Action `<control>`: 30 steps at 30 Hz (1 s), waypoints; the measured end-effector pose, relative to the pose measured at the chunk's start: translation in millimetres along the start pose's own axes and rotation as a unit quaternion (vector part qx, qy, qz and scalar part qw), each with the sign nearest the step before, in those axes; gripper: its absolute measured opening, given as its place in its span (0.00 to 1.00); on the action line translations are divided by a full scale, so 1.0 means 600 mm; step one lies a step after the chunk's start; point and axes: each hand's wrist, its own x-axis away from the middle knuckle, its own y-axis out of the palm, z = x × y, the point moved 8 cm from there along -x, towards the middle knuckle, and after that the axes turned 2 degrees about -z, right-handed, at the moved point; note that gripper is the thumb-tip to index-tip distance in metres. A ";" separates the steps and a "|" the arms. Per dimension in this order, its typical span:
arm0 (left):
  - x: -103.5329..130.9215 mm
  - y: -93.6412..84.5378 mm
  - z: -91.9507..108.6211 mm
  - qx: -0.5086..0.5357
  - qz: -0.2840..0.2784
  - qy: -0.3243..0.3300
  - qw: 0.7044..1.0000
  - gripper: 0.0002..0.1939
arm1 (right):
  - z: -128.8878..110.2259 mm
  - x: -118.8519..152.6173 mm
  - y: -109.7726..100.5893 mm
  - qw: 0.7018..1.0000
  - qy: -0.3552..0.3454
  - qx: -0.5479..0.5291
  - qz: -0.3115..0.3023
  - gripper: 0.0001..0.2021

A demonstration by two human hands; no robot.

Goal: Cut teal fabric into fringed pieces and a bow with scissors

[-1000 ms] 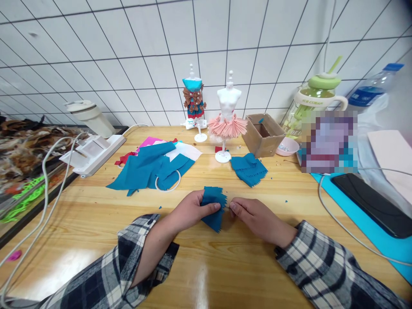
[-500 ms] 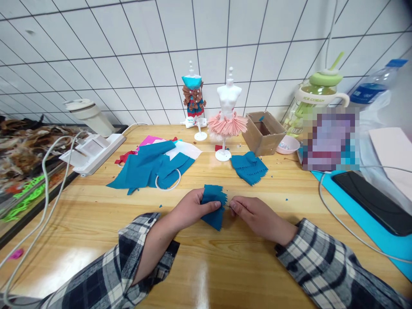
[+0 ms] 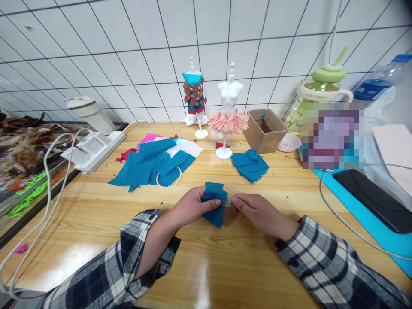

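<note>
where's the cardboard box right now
The cardboard box sits at the table's back, right of the pink-skirted mannequin and left of the pink bowl.

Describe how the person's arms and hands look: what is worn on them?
Both arms wear long plaid flannel sleeves in dark navy, grey and white. The left sleeve is pushed up the forearm; the right sleeve reaches the wrist. Both hands are bare: no gloves, rings or watch visible.

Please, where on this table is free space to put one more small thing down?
Bare wood lies in front of both sleeves, along the near edge of the table, and left of the left hand, up to the white cable. It is crowded behind: blue cloth pile, mannequins, cardboard box, black phone.
</note>
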 end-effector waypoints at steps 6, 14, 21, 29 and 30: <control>0.000 0.005 -0.003 0.014 -0.017 -0.013 1.000 0.14 | -0.006 0.003 -0.002 1.000 -0.001 -0.010 -0.014 0.21; 0.001 0.005 -0.002 0.010 -0.018 -0.011 1.000 0.15 | 0.000 0.004 -0.005 0.999 0.012 -0.032 -0.002 0.24; 0.001 0.008 0.006 -0.036 -0.022 0.012 0.999 0.14 | -0.003 0.003 -0.001 1.000 0.003 -0.015 -0.015 0.22; 0.001 0.011 0.005 -0.044 -0.036 0.015 0.998 0.14 | -0.003 0.002 0.002 1.000 -0.002 0.017 -0.025 0.21; 0.001 0.011 0.005 -0.043 -0.037 0.013 0.998 0.14 | -0.003 0.002 0.002 1.000 -0.003 0.018 -0.025 0.21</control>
